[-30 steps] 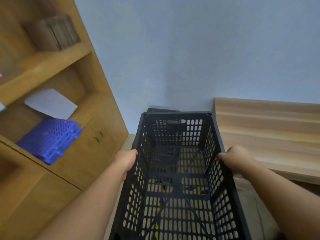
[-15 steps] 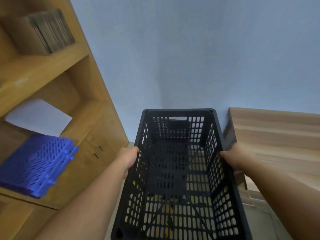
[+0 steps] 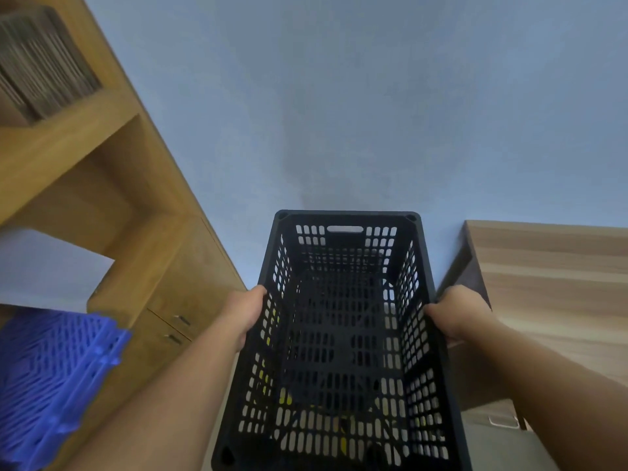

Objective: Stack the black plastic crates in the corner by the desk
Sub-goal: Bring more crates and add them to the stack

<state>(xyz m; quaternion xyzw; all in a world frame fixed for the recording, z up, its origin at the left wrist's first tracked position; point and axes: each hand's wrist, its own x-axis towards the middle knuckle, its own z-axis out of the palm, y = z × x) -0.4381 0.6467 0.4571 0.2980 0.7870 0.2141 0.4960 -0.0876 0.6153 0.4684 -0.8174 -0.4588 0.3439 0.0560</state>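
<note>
A black perforated plastic crate (image 3: 343, 334) fills the lower middle of the head view, open side up, its far end close to the blue wall in the corner. My left hand (image 3: 246, 311) grips its left rim and my right hand (image 3: 455, 312) grips its right rim. Through the crate's holes I see dark shapes and some yellow below, too unclear to name. The desk (image 3: 550, 266) stands just right of the crate.
A wooden shelf unit (image 3: 142, 253) with cabinet doors stands to the left, with a blue perforated crate (image 3: 51, 379) and stacked cardboard (image 3: 40, 62) on its shelves. The blue wall (image 3: 339, 113) is straight ahead. Floor shows at the lower right, under the desk.
The crate has moved forward toward the wall and now hides the black crate seen behind it earlier. The desk edge has come closer on the right. Both hands keep their grip.
</note>
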